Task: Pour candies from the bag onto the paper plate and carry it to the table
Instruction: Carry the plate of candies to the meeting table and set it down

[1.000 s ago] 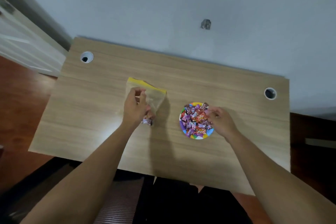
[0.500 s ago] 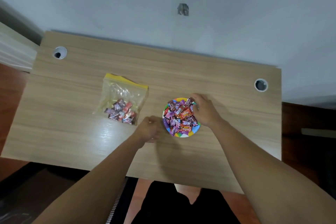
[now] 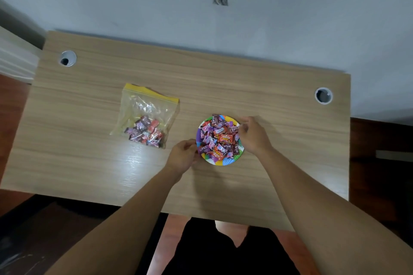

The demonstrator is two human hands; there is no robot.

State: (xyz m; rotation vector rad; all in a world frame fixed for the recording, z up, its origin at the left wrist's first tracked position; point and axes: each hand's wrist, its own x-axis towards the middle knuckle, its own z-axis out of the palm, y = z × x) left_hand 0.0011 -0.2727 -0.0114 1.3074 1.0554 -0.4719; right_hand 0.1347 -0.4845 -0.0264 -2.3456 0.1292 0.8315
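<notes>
A colourful paper plate [image 3: 225,161] heaped with wrapped candies [image 3: 218,137] sits on the wooden desk [image 3: 223,73], right of centre. My left hand [image 3: 182,157] grips the plate's left rim with curled fingers. At the right rim, my right hand [image 3: 253,134] has its fingers closed on the edge. A clear zip bag [image 3: 148,108] with a yellow seal lies flat to the left, apart from both hands, with some candies still inside at its near end.
The desk stands against a pale wall and has a cable hole at the back left [image 3: 67,58] and one at the right [image 3: 323,95]. Dark red floor shows on both sides. My legs are below the desk's near edge.
My left hand let go of the bag, which now lies flat, and moved right to the plate's left rim. My right hand has stayed at the plate's right rim.
</notes>
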